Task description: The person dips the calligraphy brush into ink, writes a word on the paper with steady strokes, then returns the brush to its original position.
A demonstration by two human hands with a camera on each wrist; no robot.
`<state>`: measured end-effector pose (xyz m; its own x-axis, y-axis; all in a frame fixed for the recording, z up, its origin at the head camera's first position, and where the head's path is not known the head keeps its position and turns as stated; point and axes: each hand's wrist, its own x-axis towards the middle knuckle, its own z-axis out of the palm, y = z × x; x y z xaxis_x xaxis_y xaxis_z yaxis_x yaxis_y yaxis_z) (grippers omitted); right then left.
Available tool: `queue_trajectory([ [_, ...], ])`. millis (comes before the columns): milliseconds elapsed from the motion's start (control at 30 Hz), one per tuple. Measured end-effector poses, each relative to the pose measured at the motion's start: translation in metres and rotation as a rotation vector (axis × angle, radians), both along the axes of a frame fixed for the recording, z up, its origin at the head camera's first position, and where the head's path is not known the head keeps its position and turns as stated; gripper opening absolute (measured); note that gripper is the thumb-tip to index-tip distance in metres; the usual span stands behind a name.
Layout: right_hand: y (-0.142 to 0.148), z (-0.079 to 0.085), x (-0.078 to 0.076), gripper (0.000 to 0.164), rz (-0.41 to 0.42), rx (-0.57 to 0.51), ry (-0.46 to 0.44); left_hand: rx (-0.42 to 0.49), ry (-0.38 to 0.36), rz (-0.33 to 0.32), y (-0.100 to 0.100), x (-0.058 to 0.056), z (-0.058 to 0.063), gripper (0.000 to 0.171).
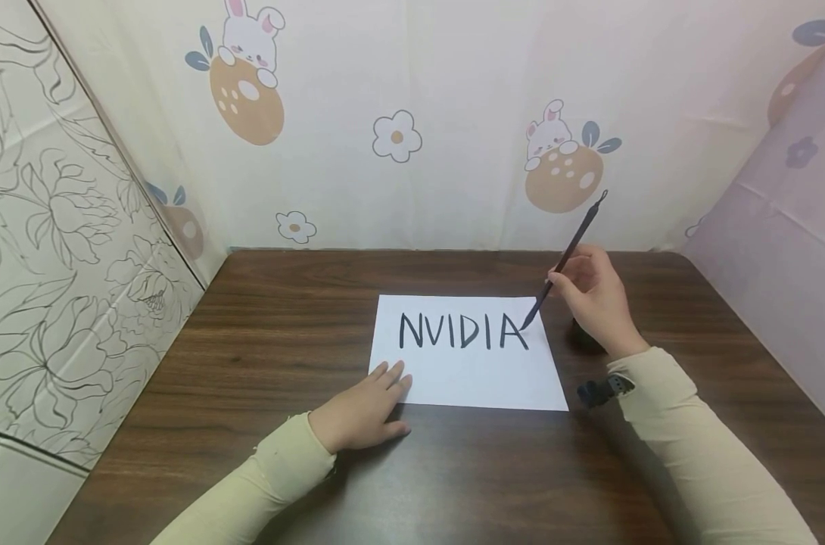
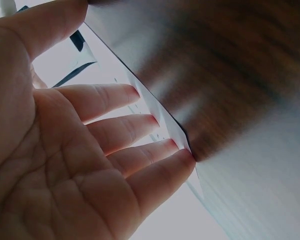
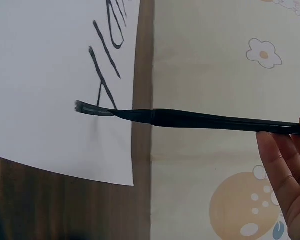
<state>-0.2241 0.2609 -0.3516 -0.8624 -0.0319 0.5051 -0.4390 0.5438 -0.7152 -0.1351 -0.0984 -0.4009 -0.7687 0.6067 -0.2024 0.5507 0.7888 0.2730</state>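
My right hand (image 1: 599,299) pinches a dark writing brush (image 1: 572,246) partway up its handle, between thumb and fingers. The brush slants down leftward, its black bristle tip at the last letter on a white sheet of paper (image 1: 480,386). Black letters on the sheet read NVIDIA. In the right wrist view the brush (image 3: 205,120) lies across the picture, its bristles over the A's right leg. My left hand (image 1: 365,409) rests with spread fingers on the sheet's lower left corner, thumb on the table. The left wrist view shows its palm (image 2: 65,170) and extended fingers.
The brown wooden table (image 1: 249,363) reaches back to a curtain (image 1: 453,197) printed with rabbits and flowers. A small dark object (image 1: 585,338) stands beside the paper, partly hidden behind my right hand. A black wrist device (image 1: 598,391) hangs at the right cuff.
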Motion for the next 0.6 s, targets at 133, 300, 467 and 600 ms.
queue_trajectory([
  [133, 0.002, 0.008, -0.001, 0.040, -0.017, 0.008, 0.031, -0.002, -0.001, 0.001, 0.000, 0.000, 0.001, 0.070],
  [300, 0.007, 0.020, -0.002, 0.042, -0.033, 0.000, 0.034, -0.007, -0.003, 0.004, 0.000, 0.000, 0.001, 0.071],
  [467, 0.016, 0.035, -0.002, 0.048, -0.054, -0.018, 0.023, -0.010, 0.001, 0.002, 0.000, -0.001, 0.000, 0.071],
  [600, 0.026, 0.048, 0.001, 0.048, -0.059, -0.031, 0.018, -0.011, -0.002, 0.004, 0.001, -0.001, -0.001, 0.071],
])
